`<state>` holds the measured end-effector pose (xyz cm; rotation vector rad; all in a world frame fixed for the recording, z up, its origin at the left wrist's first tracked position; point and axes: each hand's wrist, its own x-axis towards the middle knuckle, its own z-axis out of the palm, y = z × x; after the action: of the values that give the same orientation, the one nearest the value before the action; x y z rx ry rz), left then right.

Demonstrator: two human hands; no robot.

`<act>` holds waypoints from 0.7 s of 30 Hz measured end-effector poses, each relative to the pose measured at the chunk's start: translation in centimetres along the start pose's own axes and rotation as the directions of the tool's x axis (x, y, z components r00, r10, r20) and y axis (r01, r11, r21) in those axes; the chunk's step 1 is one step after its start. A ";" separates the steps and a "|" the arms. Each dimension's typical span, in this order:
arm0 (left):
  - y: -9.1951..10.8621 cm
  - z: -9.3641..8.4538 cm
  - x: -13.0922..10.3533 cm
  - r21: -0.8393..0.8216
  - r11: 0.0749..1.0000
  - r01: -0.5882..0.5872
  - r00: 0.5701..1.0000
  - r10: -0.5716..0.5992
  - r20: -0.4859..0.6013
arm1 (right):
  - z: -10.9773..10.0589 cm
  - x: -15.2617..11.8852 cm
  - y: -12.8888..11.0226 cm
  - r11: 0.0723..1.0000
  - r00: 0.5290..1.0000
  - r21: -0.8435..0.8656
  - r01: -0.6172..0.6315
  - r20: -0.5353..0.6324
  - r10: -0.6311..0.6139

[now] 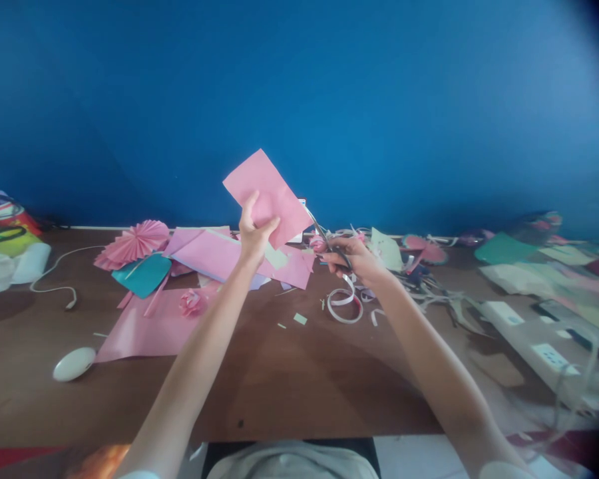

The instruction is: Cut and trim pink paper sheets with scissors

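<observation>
A square of pink paper [267, 183] is held up above the table, tilted onto one corner. My left hand [256, 233] grips its lower edge, with the thumb and a finger lying over the near face. My right hand [352, 258] is closed around the dark handles of a pair of scissors [340, 255]. The scissors' blades point up and left and reach the paper's right corner. Whether they cut into it cannot be made out. Below the right hand lies a roll of white tape [345, 306], near small pale green scraps [300, 319].
On the left are a pink pleated paper fan [142, 241], a teal paper piece [142, 274], pink sheets [150, 326], a paper rose [193, 303] and a white mouse [74, 364]. A power strip [539, 346] with cables lies right. A blue wall [299, 86] stands behind.
</observation>
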<state>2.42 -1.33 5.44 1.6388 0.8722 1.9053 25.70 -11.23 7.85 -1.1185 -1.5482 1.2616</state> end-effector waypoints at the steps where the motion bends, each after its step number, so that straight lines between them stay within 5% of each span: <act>1: 0.0 0.0 0.0 0.002 1.000 0.001 1.000 -0.001 0.000 | 0.0 0.0 0.0 1.000 1.000 0.000 -0.001 -0.001 0.001; 21: 0.1 0.0 -0.1 -0.019 1.000 0.024 1.000 -0.024 0.004 | -0.1 0.0 0.0 1.000 1.000 -0.012 0.002 -0.002 -0.002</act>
<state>2.41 -1.49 5.46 1.6126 0.8661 1.8883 25.77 -11.27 7.89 -1.1255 -1.5565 1.2507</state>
